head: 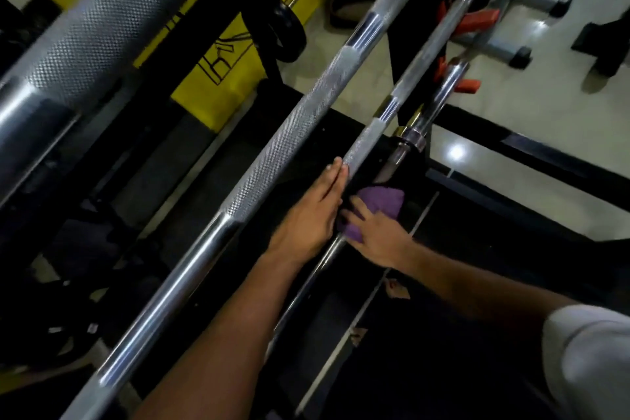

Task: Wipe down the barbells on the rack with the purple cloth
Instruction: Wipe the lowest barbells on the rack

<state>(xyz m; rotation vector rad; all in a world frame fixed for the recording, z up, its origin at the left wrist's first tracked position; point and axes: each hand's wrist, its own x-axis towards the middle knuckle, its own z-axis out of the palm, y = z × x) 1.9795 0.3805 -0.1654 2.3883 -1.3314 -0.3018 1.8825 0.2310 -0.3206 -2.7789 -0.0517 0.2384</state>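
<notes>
**Barbells on a rack, seen from above**

Pale glossy floor [511, 54] with dark mats [477, 215] and a yellow banner [218, 78]. Three steel barbells run diagonally: the nearest [85, 44] and middle [272, 153] knurled with smooth chrome bands. Left hand [313, 211] lies flat, fingers straight, against the third bar [368, 136]. Right hand [378, 235] presses the purple cloth [378, 204] onto it; its grip cannot be told. Orange clips [477, 20] lie beyond.
</notes>
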